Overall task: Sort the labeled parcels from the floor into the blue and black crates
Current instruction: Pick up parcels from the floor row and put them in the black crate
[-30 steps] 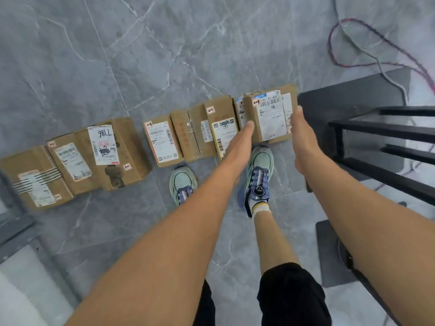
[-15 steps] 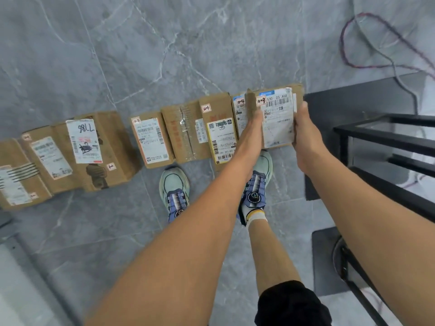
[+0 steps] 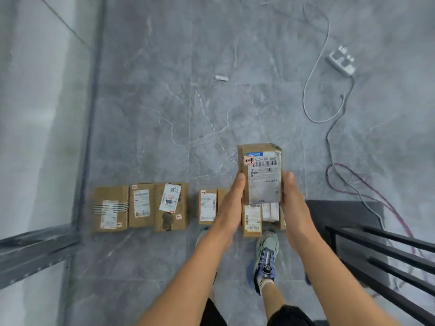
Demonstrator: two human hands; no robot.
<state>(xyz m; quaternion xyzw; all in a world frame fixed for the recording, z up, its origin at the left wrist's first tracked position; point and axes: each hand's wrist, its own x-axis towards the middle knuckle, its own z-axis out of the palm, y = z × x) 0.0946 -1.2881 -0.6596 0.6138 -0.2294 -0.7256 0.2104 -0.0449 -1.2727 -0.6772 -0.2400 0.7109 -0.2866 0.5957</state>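
Open grey floor (image 3: 164,109) is left free beyond the row of parcels (image 3: 169,205), broken only by a small white object (image 3: 221,77). To the right, passage is hindered by a black metal rack (image 3: 386,252), loose cables (image 3: 334,128) and a white power strip (image 3: 342,63). On the left, room is bounded by a grey metal frame (image 3: 35,252). The space directly below is filled by the parcel (image 3: 261,172) held between both hands.

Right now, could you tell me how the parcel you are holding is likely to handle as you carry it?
The held parcel probably stays stiff: its cardboard edges look square under the grip. It seems light for its size, since the left hand and right hand merely press its sides. The glossy label may be slippery, though bare cardboard meets the palms.
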